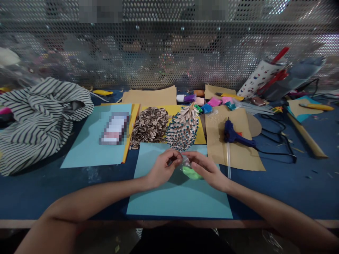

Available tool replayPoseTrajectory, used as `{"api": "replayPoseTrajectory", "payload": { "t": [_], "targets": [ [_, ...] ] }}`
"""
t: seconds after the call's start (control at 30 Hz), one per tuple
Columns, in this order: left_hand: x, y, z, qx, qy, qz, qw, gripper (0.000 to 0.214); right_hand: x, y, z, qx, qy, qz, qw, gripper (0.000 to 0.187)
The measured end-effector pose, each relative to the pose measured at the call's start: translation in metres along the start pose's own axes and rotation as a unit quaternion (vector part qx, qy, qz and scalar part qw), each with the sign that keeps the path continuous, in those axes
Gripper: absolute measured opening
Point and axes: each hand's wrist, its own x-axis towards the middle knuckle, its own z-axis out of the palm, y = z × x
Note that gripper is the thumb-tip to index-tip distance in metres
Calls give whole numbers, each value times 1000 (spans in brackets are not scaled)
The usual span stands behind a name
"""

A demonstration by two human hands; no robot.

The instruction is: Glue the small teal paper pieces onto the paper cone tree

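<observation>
Forearms meet over a clear plastic bag of green modelling clay

Closest to anyone watching, a wooden bench edge runs beneath both arms. Past it, a light blue card lies flat on a dark blue tabletop, and the hands work just above the card's middle. The left hand is curled nearly closed, pinching the top of the bag. The right hand is partly closed and grips the bag from the other side, its fingers bent over it. The bag's long axis slants from the pinched top at upper left down to the clay lump at lower right, pointing toward the right wrist.

Just beyond the hands, a patch of overlapping seed shells sits beside a leaf shape of pale sticks with blue tips, both on yellow card. A blue glue gun rests on brown kraft paper to the right. Striped cloth lies heaped at far left.
</observation>
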Motion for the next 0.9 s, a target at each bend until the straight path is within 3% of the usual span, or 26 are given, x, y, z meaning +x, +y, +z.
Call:
{"api": "replayPoseTrajectory", "payload": {
  "t": [0.27, 0.47, 0.63, 0.8, 0.9],
  "targets": [
    [1, -3, 1, -5, -21, 7, 1000, 19, 1, 7, 4, 117, -23, 64, 991, 35],
    [-1, -2, 3, -9, -37, 24, 999, 18, 3, 10, 7, 51, -14, 14, 998, 30],
    [-2, 2, 2, -1, -93, 47, 995, 22, 4, 5, 3, -7, -34, -42, 999, 28],
    [2, 5, -2, -38, -122, 20, 992, 39, 4, 3, -2, 31, -66, -51, 996, 30],
    [4, 5, -3, -88, -122, -11, 989, 49, 2, 5, -4, 96, -70, -23, 993, 30]
  ]
}}
